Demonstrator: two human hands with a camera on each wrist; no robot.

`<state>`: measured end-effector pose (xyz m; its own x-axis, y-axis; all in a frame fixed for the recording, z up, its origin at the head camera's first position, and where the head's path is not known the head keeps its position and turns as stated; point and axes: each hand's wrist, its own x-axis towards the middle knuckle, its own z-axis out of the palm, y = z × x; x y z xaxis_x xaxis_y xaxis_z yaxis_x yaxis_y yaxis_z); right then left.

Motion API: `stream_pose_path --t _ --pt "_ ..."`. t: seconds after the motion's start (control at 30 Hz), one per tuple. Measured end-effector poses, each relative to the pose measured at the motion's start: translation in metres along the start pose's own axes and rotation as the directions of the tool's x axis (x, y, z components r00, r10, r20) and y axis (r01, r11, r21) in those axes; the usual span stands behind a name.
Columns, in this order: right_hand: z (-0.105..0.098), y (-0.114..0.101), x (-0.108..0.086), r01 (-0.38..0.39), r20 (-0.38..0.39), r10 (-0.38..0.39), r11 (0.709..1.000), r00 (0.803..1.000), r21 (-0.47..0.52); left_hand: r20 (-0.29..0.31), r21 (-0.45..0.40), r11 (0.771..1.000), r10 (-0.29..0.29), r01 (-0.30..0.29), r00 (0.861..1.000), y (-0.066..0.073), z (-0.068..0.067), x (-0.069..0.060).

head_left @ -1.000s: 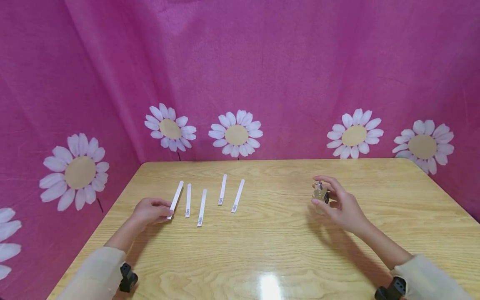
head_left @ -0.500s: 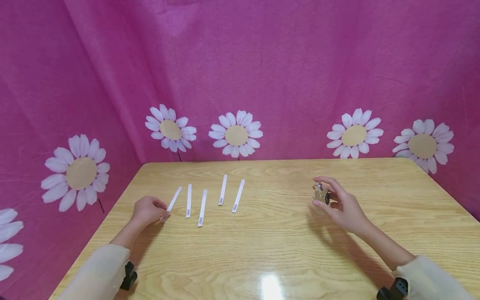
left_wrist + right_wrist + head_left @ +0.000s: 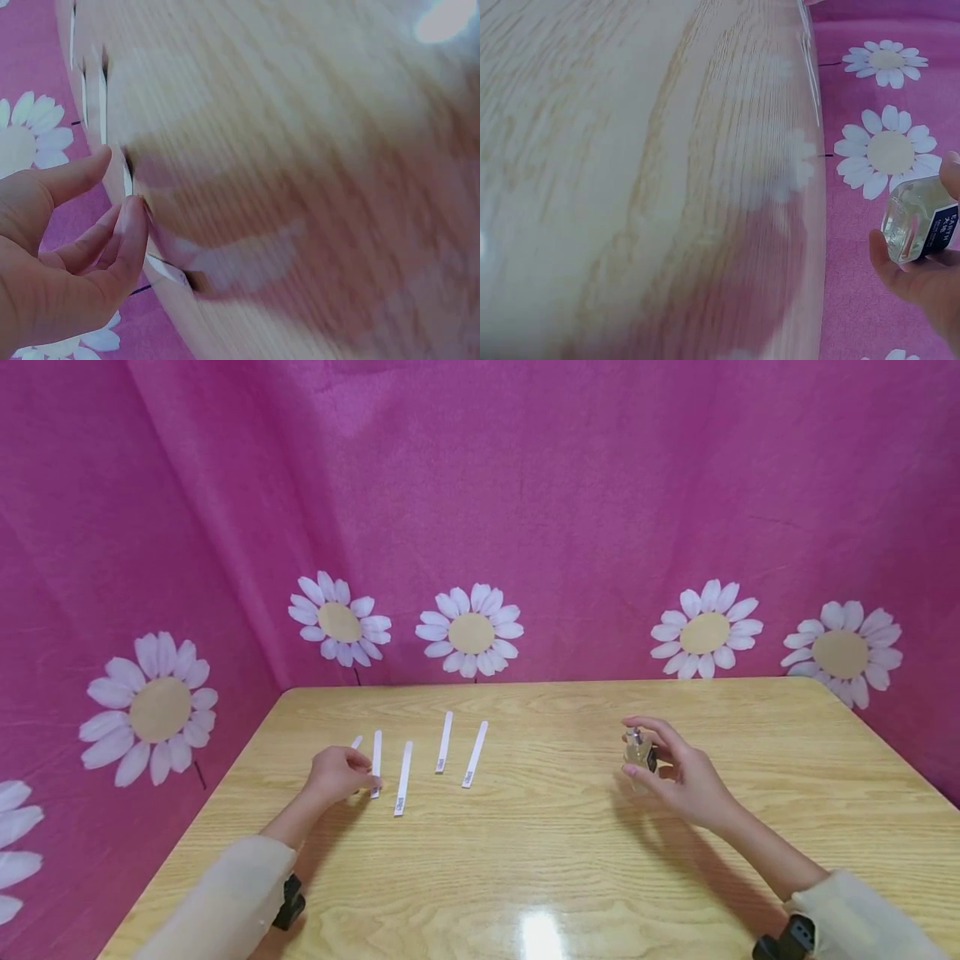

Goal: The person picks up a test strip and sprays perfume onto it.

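Over the left part of the table, my left hand [image 3: 337, 772] is at the printed lower end of a white perfume test strip [image 3: 377, 752]. In the left wrist view its thumb and fingers stand apart on either side of a strip [image 3: 127, 178]. A slanting strip [image 3: 357, 742] is mostly hidden behind this hand. On the right, my right hand [image 3: 693, 781] holds a small clear glass perfume bottle [image 3: 637, 746] upright between thumb and fingers, the index finger at its sprayer top. A dark label shows on the bottle [image 3: 919, 217] in the right wrist view.
Three more test strips lie to the right of my left hand: one nearer [image 3: 403, 777], one farther back [image 3: 445, 743], one rightmost [image 3: 476, 754]. The wooden table [image 3: 540, 852] ends at the back against a pink curtain [image 3: 562, 527] with daisies.
My left hand has let go of the leftmost strip, which now lies flatter and more slanted, and has moved right to the second strip. The right hand and perfume bottle have barely moved.
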<state>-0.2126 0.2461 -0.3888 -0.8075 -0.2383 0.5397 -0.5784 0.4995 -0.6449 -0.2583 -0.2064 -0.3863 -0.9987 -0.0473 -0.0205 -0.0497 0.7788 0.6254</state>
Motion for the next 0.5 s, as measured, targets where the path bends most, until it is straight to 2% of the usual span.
stream_pose_path --t 0.27,0.5 --pt "-0.002 -0.002 -0.004 0.008 0.019 -0.008 1.000 1.000 -0.005 -0.006 -0.002 0.998 -0.057 0.057 0.998 0.000 0.013 0.000" --pt "-0.003 0.000 -0.004 0.008 0.017 -0.008 1.000 1.000 -0.012 -0.050 0.037 0.999 -0.003 0.004 0.999 0.003 0.010 0.004"
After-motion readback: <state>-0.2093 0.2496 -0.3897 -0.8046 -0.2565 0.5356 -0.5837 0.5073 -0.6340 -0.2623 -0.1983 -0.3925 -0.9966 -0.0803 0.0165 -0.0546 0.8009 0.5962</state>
